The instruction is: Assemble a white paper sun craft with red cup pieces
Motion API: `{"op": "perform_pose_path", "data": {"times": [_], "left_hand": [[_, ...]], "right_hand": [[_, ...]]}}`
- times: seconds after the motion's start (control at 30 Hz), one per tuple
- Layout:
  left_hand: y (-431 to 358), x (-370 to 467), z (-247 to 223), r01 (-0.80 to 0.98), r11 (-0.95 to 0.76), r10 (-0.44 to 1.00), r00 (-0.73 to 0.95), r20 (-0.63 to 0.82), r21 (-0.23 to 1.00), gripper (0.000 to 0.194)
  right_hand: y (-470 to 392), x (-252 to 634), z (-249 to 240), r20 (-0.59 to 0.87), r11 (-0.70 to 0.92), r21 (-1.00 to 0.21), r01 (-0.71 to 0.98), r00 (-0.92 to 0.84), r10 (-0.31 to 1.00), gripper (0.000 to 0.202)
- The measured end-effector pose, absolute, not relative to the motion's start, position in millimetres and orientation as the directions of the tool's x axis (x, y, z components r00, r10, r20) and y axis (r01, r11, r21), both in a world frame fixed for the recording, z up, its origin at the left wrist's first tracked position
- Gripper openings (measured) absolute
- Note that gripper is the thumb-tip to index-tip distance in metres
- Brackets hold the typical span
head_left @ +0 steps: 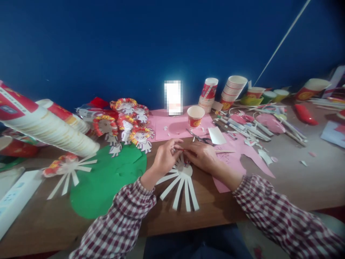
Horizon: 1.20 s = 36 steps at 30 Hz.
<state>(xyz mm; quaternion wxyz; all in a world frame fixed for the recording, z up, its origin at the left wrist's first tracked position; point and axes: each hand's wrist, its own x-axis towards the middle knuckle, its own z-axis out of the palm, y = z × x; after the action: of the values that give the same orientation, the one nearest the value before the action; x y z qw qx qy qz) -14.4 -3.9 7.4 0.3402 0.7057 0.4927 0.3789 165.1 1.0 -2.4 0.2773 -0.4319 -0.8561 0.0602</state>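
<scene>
- Might topple the tall stack of paper cups (51, 118), leaning slantwise at the left edge of the frame, through a knock of the arm.
- Might crease the round green paper (105, 194), left of centre, by dragging the left sleeve (121, 212) over it.
- Might tear a white strip of the cut paper cup (183, 174), splayed at the centre of the frame just below the fingers, through too hard a pull near the root.
- Pinches with the left hand (165, 156), thumb and forefinger closed on a small red tip (183, 149) above the cut paper cup; bends the right hand (202, 156) in to the same spot, fingers curled; cannot tell the right grip exactly.
- Might brush the scissors (198, 138), just beyond the right hand, by reaching forward.
- Might lose the small red tip by loosening the pinch.
- Faces a dark blue wall (134, 46) across the upper frame.
- Works on a brown wooden tabletop (215, 212), cluttered along the far side.
- Has pink paper (234, 147) right of centre, paper dolls (126, 133) left of centre.
- Leaves pens (249, 130) and white scraps (265, 157) strewn at the right.
</scene>
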Motion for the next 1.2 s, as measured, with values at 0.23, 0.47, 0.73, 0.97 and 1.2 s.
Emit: {"op": "perform_pose_path", "data": {"times": [0.23, 0.47, 0.73, 0.97, 1.2], "left_hand": [[-3, -16, 3, 0.454, -0.333, 0.938, 0.246, 0.243, 0.827, 0.032], [-1, -16, -2, 0.464, -0.394, 0.918, 0.250, 0.309, 0.793, 0.029], [-1, -19, -3, 0.538, -0.422, 0.904, 0.306, 0.297, 0.730, 0.035], [1, -21, -4, 0.567, -0.475, 0.880, 0.332, 0.340, 0.673, 0.024], [1, -21, 0, 0.510, -0.456, 0.884, 0.352, 0.307, 0.729, 0.019]], "right_hand": [[-1, 166, 1, 0.445, 0.651, -0.322, 0.688, -0.496, 0.745, 0.027], [2, 168, 0, 0.456, 0.672, -0.281, 0.685, -0.521, 0.722, 0.024], [3, 169, -4, 0.430, 0.654, -0.330, 0.681, -0.508, 0.746, 0.025], [3, 169, -3, 0.428, 0.652, -0.314, 0.690, -0.511, 0.746, 0.020], [2, 170, -2, 0.447, 0.676, -0.297, 0.674, -0.527, 0.723, 0.019]]}}
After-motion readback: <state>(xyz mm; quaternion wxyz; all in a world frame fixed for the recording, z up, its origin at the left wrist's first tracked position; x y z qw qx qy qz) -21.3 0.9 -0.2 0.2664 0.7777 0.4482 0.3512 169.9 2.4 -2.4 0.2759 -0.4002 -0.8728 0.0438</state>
